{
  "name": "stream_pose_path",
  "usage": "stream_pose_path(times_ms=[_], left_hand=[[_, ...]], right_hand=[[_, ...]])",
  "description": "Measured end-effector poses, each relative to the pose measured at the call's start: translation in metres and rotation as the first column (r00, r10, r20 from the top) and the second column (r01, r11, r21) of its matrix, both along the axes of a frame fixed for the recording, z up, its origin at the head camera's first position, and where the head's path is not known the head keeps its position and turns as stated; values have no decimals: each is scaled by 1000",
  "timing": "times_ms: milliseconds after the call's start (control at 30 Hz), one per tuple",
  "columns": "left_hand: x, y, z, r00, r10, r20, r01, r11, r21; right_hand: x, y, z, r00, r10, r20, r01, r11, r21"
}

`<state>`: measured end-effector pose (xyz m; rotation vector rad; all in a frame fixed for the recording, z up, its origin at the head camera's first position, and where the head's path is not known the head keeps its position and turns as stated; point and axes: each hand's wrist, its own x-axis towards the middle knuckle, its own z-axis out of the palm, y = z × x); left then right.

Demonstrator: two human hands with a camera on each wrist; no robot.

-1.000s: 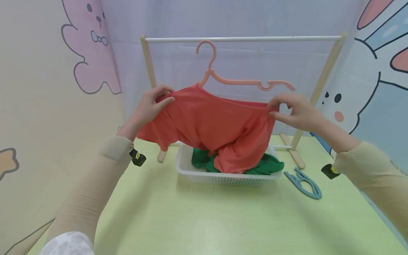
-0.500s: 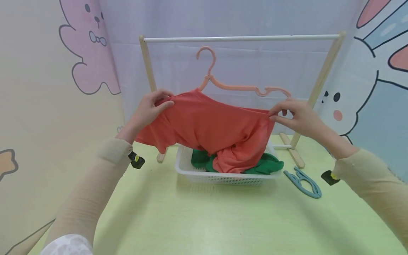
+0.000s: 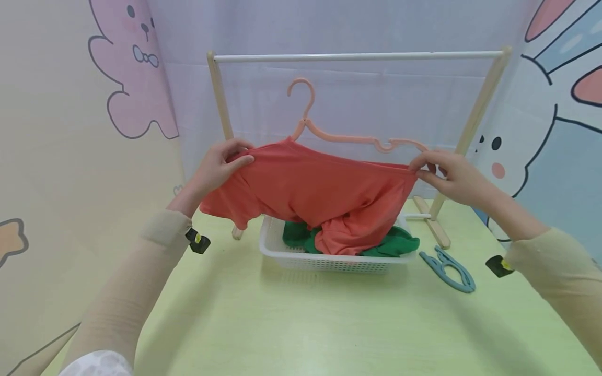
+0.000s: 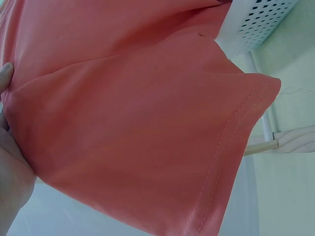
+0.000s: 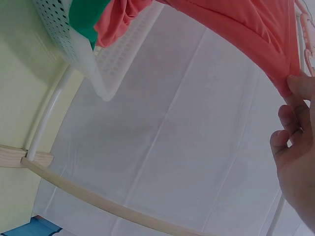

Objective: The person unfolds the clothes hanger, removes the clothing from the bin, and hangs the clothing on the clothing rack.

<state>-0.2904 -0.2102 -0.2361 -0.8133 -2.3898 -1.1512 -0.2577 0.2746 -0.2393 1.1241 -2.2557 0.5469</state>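
A coral-red T-shirt (image 3: pixel 324 188) is spread between both hands, its lower part bunched down into the white basket (image 3: pixel 329 261). My left hand (image 3: pixel 221 164) grips it at the left shoulder, thumb in front; in the left wrist view a stitched sleeve hem (image 4: pixel 216 147) hangs free. With thumb and fingertips, my right hand (image 3: pixel 447 175) pinches the right end of the neckline, pulling it taut. A pink hanger (image 3: pixel 338 137) has its left arm inside the shirt. Its right arm stays outside, above the neckline, its tip close to my right fingers. The hanger's left end is hidden by cloth.
Green cloth (image 3: pixel 395 243) lies in the basket under the shirt. A folded blue hanger (image 3: pixel 449 271) rests on the table (image 3: pixel 301 324) to the basket's right. Behind stands a rack with a white rail (image 3: pixel 357 57) and wooden legs (image 3: pixel 475 120).
Hanger and shirt have come down a little, away from the rail. My right hand has lowered and then shifted right, stretching the neckline. My left hand has dropped slightly, keeping its grip.
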Motion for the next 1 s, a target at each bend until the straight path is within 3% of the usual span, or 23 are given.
stream_pose_path(times_ms=[267,733,867,1000], left_hand=[[5,-2,0,1000,2,2,-2,1000,-4],[8,-4,-3,999,38,13,-37,999,-22],[5,-5,-4,999,32,9,-32,999,-27],[-9,-10,-13,999,37,19,-36,999,-13]], right_hand=[[4,4,4,1000,-20,0,20,999,33],[8,12,11,999,15,46,-17,999,46],[9,15,13,999,-2,53,-1,999,54],[9,17,15,998,-13,60,9,998,64]])
